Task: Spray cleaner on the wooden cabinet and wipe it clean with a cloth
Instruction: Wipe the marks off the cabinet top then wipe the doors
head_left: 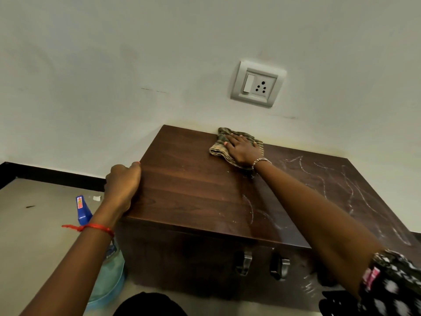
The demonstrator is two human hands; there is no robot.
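A low dark wooden cabinet (196, 190) stands against the wall, its top facing me. My right hand (242, 150) lies flat on a crumpled green-brown cloth (219, 150) at the top's far edge, near the wall. My left hand (123, 183) grips the cabinet's left edge, fingers curled over it. White streaks and smears (348, 190) cover the right half of the top; the left half looks darker and cleaner. A spray bottle with a blue nozzle (82, 209) and pale blue body stands on the floor left of the cabinet, partly hidden behind my left forearm.
A wall socket with a switch (257, 84) sits above the cabinet. Two metal handles (245, 262) show on the cabinet front. A black skirting (52, 176) runs along the tiled floor at left. A small white scrap (96, 198) lies near the bottle.
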